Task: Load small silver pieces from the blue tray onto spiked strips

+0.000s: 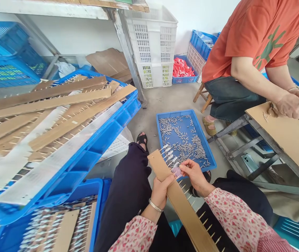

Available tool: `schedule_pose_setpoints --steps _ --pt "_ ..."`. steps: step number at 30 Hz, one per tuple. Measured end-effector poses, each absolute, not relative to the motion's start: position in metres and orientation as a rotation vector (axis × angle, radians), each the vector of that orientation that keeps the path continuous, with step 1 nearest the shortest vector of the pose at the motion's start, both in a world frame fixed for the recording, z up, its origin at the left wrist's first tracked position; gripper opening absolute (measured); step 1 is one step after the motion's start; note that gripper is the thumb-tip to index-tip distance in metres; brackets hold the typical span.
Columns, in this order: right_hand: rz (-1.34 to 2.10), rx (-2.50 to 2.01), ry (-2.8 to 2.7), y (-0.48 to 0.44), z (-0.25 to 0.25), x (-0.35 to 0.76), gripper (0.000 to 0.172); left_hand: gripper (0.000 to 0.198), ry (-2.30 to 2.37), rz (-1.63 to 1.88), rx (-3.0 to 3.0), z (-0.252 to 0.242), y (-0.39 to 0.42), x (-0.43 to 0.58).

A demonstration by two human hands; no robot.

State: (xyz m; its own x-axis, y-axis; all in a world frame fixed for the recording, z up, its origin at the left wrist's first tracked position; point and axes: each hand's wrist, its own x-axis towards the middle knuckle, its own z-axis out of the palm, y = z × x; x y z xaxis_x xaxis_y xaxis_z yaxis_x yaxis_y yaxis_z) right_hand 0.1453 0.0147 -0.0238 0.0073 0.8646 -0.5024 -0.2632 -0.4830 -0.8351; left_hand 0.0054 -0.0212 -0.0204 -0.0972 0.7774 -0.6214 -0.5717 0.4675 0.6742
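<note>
Cardboard strip, just one, is clamped in your left hand; your right hand pinches one small pinkish piece at the strip's right edge, by one blue tray's near edge.

Lettering and labels: none that I can read.
Cardboard strip in my left fingers: no legible text on the face toward me. White strip on the blue crate: small dark specks, not readable as characters. Orange shirt to my right: green print, no word made out. Stacked white crates: no label, brand or number I can read.
</note>
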Motion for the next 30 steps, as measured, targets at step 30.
schedule_pose_setpoints --steps 30 --pt "1.461 -1.453 -0.854 0.0164 -0.0194 0.1447 0.029 0.033 1.196 1.124 0.201 -0.0150 -0.0216 0.0058"
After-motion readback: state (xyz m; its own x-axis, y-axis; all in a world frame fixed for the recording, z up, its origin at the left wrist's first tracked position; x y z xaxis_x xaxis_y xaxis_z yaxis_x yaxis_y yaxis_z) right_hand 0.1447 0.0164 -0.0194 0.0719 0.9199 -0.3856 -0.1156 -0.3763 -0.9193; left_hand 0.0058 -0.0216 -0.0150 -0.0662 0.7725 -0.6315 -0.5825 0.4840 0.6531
